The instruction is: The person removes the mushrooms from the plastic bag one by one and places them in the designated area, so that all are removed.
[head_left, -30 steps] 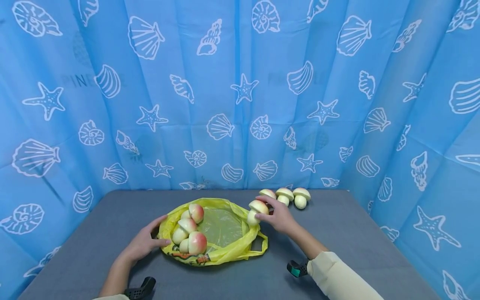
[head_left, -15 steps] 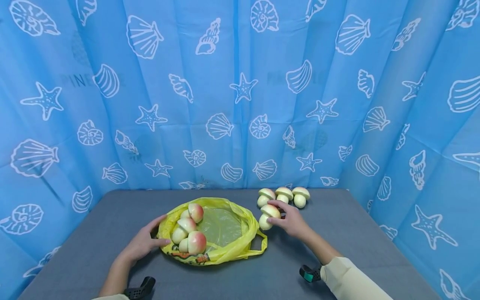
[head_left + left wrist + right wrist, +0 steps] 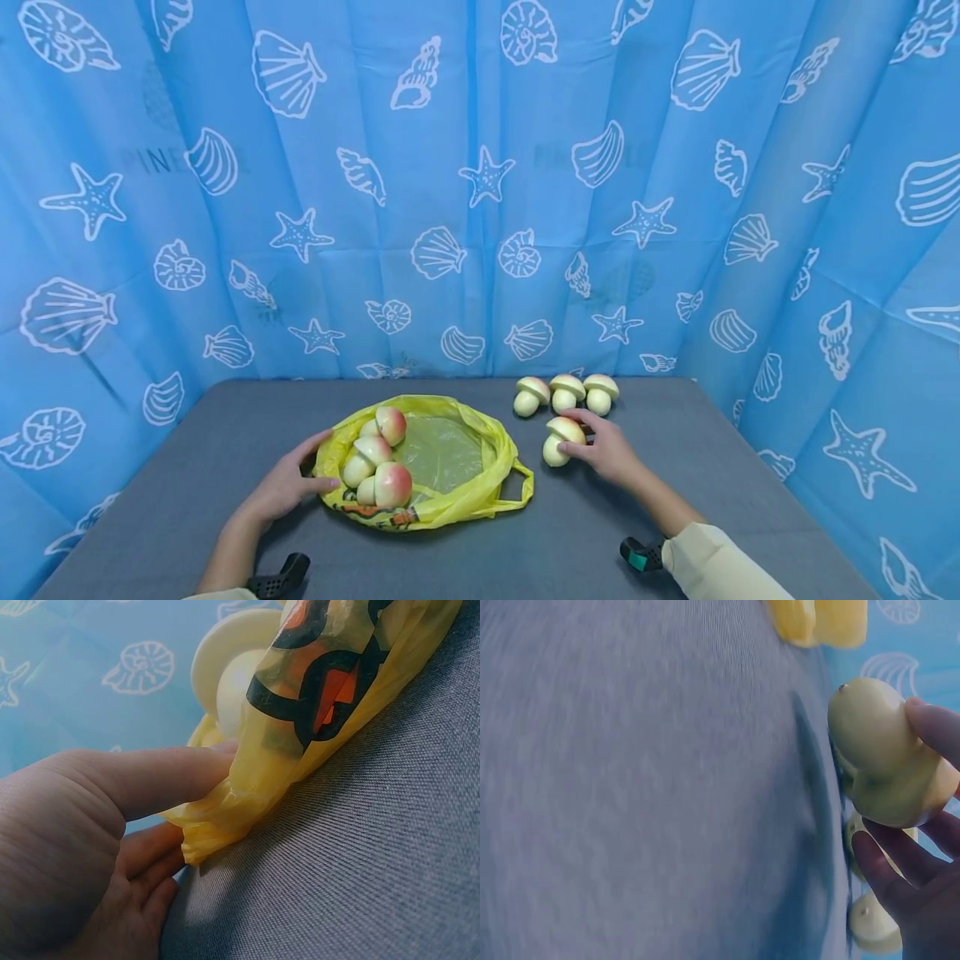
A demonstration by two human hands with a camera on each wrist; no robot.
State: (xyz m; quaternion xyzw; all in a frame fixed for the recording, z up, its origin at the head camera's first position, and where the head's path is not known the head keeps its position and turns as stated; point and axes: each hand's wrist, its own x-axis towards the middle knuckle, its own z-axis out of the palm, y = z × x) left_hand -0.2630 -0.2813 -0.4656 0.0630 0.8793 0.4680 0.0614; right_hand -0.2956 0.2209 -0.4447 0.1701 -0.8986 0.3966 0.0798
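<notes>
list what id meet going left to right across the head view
Left grip, yellow bag, leftmost back-row mushroom, held mushroom, right grip.

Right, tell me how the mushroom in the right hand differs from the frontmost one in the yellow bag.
The held mushroom is gripped by the right hand; the bagged mushroom lies in the yellow bag, no hand gripping it. In the head view, the held mushroom has its cap uppermost, while the bagged mushroom lies on its side, stem leftward. Both have pale stems and pink-tinged caps.
</notes>
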